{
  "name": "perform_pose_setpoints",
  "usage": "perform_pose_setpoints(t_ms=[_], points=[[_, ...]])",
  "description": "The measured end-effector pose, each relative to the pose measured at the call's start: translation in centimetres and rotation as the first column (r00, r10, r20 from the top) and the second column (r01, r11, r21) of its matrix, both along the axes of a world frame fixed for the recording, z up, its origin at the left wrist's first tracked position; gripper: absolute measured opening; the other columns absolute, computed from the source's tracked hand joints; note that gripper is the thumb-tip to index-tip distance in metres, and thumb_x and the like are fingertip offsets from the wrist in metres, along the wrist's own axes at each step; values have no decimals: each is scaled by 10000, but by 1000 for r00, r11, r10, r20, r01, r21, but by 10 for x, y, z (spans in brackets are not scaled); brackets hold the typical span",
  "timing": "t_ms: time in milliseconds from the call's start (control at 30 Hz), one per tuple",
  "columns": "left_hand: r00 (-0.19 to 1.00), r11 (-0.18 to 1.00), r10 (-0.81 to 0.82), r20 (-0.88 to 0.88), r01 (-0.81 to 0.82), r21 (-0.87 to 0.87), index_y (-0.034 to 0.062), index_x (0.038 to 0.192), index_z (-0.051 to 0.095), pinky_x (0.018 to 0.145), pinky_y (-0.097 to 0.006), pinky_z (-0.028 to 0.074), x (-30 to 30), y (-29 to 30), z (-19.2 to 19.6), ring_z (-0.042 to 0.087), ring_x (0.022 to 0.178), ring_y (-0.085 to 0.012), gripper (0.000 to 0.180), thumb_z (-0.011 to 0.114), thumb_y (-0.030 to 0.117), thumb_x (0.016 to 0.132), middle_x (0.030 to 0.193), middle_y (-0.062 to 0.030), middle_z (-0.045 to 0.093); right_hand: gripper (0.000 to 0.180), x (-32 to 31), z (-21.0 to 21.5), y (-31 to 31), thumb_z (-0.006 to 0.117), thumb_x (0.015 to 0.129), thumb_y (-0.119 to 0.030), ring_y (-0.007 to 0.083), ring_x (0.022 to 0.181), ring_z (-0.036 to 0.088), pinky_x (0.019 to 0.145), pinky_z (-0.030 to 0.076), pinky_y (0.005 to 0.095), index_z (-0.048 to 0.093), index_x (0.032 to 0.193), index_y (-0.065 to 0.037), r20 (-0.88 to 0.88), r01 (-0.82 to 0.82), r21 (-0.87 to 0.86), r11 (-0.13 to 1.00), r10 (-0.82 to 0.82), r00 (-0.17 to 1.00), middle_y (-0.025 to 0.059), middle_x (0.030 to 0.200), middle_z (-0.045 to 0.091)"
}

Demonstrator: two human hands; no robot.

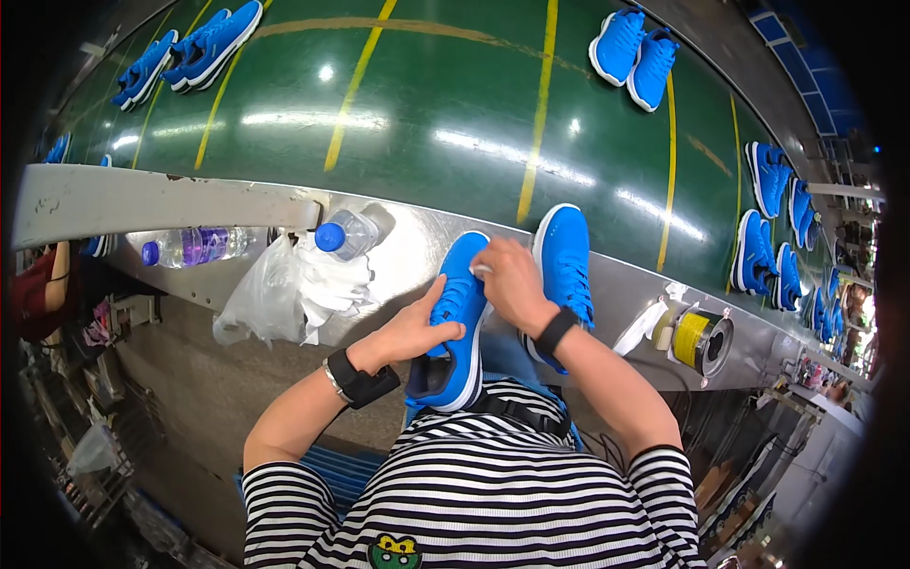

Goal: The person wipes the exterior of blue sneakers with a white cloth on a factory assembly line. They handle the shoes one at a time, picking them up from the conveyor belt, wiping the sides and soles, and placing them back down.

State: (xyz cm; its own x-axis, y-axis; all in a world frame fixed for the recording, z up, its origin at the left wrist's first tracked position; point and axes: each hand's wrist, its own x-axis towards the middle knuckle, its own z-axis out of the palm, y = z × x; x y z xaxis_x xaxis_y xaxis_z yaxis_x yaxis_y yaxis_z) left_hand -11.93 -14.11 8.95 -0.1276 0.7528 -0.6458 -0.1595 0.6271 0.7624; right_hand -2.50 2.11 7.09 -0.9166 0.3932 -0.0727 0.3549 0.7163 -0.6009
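Green belt (445, 81) lies beyond bottles (356, 233) and held shoe (458, 300).

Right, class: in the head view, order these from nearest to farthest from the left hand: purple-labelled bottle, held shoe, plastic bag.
1. Held shoe, touching the left hand.
2. Plastic bag, to the hand's left.
3. Purple-labelled bottle, farther left.

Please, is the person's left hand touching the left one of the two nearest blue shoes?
Touching. The head view shows the left hand around the blue shoe, its thumb lying across it.
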Motion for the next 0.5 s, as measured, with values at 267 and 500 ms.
perform_pose_setpoints(t_ms=[267, 500], points=[[1000, 1000, -10, 14, 10, 0, -46, 1348, 101, 776, -260, 441, 3, -1, -1, 581, 856, -186, 891, 618, 296, 708, 952, -155, 592, 98, 21, 15, -7, 574, 683, -43, 275, 827, 529, 708, 396, 403, 647, 736, -82, 67, 22, -130, 991, -13, 998, 88, 784, 551], [997, 999, 40, 72, -40, 4, -35, 1353, 108, 777, -255, 436, 5, -3, -5, 569, 869, -180, 879, 621, 280, 712, 979, -155, 578, 88, 33, 26, 3, 588, 692, -63, 306, 748, 547, 659, 426, 398, 651, 751, -84, -12, 160, -195, 968, -166, 986, 126, 757, 548]])
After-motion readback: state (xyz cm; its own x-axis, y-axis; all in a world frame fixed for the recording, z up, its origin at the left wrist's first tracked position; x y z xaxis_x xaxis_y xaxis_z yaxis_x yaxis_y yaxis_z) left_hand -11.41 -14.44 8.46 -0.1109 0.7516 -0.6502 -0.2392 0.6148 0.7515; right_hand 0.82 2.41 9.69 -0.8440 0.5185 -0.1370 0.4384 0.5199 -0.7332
